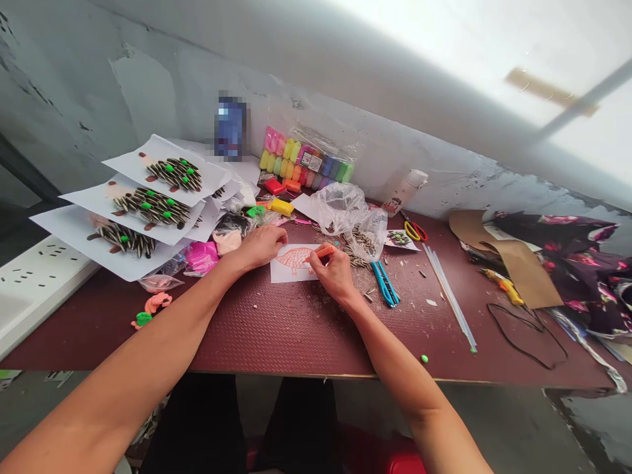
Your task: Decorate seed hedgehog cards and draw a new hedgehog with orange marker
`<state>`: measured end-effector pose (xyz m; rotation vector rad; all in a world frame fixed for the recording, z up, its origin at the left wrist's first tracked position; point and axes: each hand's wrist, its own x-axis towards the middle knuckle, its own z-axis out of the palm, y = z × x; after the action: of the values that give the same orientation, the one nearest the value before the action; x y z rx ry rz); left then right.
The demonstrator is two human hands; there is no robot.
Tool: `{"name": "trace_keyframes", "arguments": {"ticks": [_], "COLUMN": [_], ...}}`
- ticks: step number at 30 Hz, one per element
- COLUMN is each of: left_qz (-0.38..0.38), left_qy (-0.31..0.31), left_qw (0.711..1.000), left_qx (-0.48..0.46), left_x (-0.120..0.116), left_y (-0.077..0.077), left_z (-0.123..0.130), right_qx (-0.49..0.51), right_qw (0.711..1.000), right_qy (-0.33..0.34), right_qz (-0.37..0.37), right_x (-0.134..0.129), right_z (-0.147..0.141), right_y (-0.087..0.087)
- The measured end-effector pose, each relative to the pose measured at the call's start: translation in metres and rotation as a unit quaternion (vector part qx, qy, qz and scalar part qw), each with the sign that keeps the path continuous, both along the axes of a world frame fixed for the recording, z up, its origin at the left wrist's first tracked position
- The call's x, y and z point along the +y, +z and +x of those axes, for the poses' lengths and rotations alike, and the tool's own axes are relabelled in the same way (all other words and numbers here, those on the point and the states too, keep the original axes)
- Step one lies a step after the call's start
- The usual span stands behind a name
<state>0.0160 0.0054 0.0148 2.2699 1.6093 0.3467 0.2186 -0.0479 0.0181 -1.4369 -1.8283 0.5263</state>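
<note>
A sheet of white paper (294,263) lies on the maroon tabletop (276,336), with an orange hedgehog-like figure (294,261) on it. My left hand (261,247) rests with its fingertips at the sheet's left edge and holds nothing. My right hand (336,273) pinches a small orange stick (320,253) just above the figure's right side. I cannot tell whether the stick is clay or a marker. Right of the sheet, a loose pile of striped sunflower seeds (358,255) spills from under a clear plastic bag (348,220).
Several paper sheets with seed-covered hedgehogs (153,204) overlap at the left, beside a white power strip (39,283). Coloured clay packs (306,158) stand at the back. A blue utility knife (384,284), scissors (415,231), glue sticks (449,296) and a yellow glue gun (503,286) lie right.
</note>
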Motion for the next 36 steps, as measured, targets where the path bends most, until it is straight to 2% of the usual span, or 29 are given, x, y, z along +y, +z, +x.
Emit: {"name": "trace_keyframes", "arguments": {"ticks": [10,16,21,26,36], "left_qz": [0.001,-0.005,-0.005,0.001,-0.006], "left_qy": [0.002,0.002,0.003,0.002,0.005], "left_qw": [1.0,1.0,1.0,1.0,1.0], "left_qx": [0.0,0.0,-0.001,-0.006,-0.013], "left_x": [0.0,-0.0002,-0.0001,0.0007,0.0012], "left_y": [-0.0006,0.001,0.0004,-0.0018,-0.0028], "left_z": [-0.0001,0.0002,0.0,-0.0009,-0.0012], "right_qx": [0.0,-0.002,0.009,0.021,-0.013], "right_qw": [1.0,1.0,1.0,1.0,1.0], "right_qy": [0.01,-0.007,0.015,-0.012,-0.012], "right_qz": [-0.003,0.0,-0.004,0.009,-0.001], "right_x": [0.0,0.0011,-0.0005,-0.0019,-0.0023], "right_z": [0.0004,0.0008,-0.0004,-0.0009,-0.0019], "right_y": [-0.0009,-0.001,0.0013,0.0037,0.0023]}}
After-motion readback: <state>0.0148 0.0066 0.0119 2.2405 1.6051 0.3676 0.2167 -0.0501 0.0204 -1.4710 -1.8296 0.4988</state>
